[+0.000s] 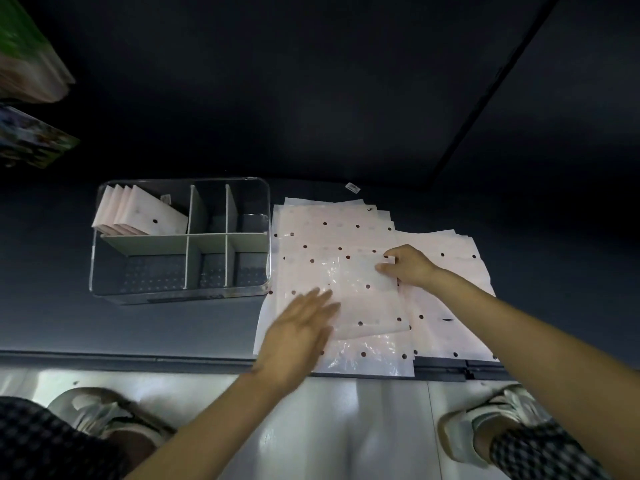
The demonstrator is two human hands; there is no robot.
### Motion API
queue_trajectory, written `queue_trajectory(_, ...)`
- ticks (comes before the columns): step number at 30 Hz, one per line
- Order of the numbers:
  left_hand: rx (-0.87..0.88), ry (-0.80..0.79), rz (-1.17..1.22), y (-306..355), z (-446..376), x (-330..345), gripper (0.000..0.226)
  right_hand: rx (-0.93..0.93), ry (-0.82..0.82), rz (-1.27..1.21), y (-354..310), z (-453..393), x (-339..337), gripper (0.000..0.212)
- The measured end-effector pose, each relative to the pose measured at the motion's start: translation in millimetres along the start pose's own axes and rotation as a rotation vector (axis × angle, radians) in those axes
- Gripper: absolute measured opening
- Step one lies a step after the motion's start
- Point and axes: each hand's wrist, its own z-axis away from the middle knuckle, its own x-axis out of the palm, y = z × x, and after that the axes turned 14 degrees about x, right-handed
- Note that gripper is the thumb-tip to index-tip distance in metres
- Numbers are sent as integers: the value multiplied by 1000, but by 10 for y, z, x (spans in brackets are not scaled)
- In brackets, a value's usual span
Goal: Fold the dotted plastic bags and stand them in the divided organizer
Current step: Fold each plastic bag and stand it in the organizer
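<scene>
arms: both bare to the lower edge of the frame, no sleeves showing
left hand (298, 336): bare, blurred
right hand (410, 266): bare
trousers (38, 441): dark with a small pale check, lower left and lower right corners
shoes (498, 420): pale grey-white, worn looking, one at each lower side

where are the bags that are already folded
In the head view the folded bags stand leaning in the far-left compartment of the clear divided organizer, which sits on the dark surface left of the flat bag pile.
</scene>
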Motion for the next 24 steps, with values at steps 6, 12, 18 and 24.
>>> queue_trajectory(6, 37, -414, -240, -9, 251, 362, 66, 53, 39, -21, 0, -126, 113, 39)
queue_trajectory(12, 30, -546, -242, -90, 345, 459, 76, -19, 231, -175, 91, -65, 257, 23)
queue_trajectory(18, 6, -548, -271, -82, 365, 533, 79, -467, 453, 104, 369, 488, 586, 46)
queue_trajectory(24, -9, -529, -243, -95, 360, 550, 79, -667, 124, 654, 563, 819, 1157, 76)
